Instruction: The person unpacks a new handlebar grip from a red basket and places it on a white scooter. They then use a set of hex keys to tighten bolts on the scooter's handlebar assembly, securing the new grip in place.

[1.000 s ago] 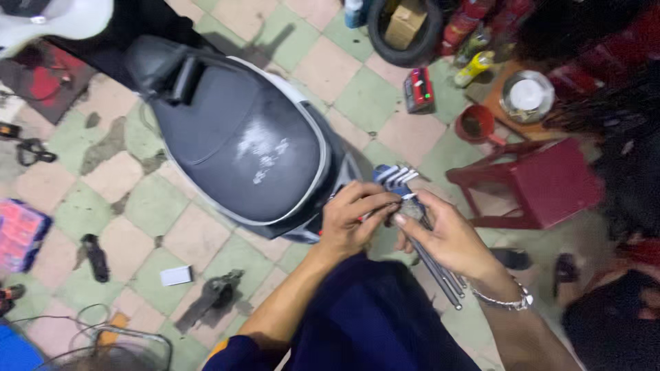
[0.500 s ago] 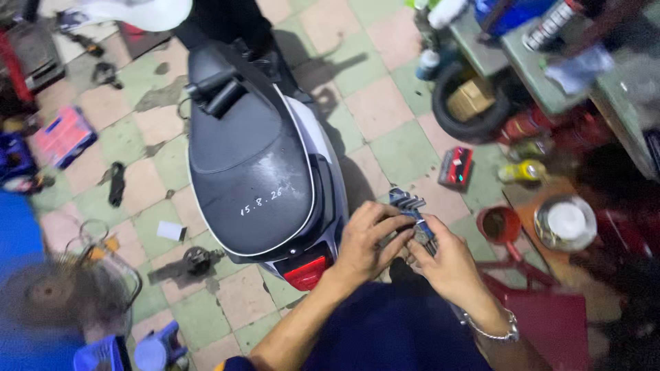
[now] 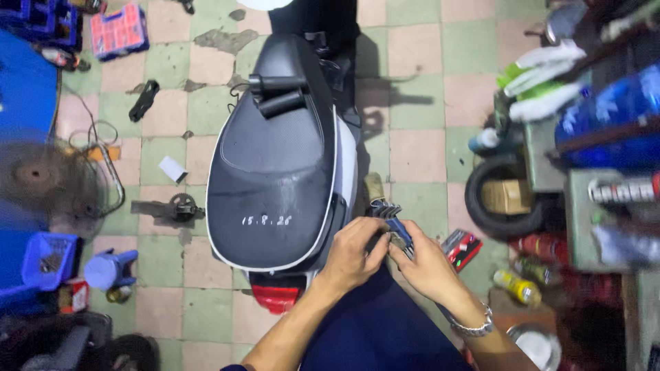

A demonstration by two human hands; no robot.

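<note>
1. Where the two hands meet, low and just right of centre, they share a set of hex keys (image 3: 390, 218) on a blue holder, the bent metal ends fanned out above the knuckles.
2. The left hand (image 3: 352, 253) comes up from the lower middle, its fingers curled and pinching the key set from the left side.
3. The right hand (image 3: 427, 264) comes in from the lower right, fingers pressed together around the lower part of the set; a metal bracelet (image 3: 474, 325) sits on its wrist.
4. The key set is held in the air just beside the right rear edge of a scooter seat (image 3: 275, 178), which is black with white piping and has white chalk marks near its back.
5. Below the seat a red tail light (image 3: 276, 299) shows, touching the view of the left forearm.
6. The floor (image 3: 412, 148) is tiled in pale pink and green squares, worn in places.
7. A small red and black box (image 3: 461, 246) lies on the floor just right of the right hand.
8. Further right a black tyre (image 3: 481, 199) rings a brown cardboard box (image 3: 506, 196).
9. A yellow bottle (image 3: 517, 288) lies near the lower right.
10. On the left stand a fan (image 3: 41, 178), a blue crate (image 3: 45, 260) and a small blue stool (image 3: 108, 268).
11. A pink parts tray (image 3: 119, 31) rests on the floor at the upper left, well apart from the hands.
</note>
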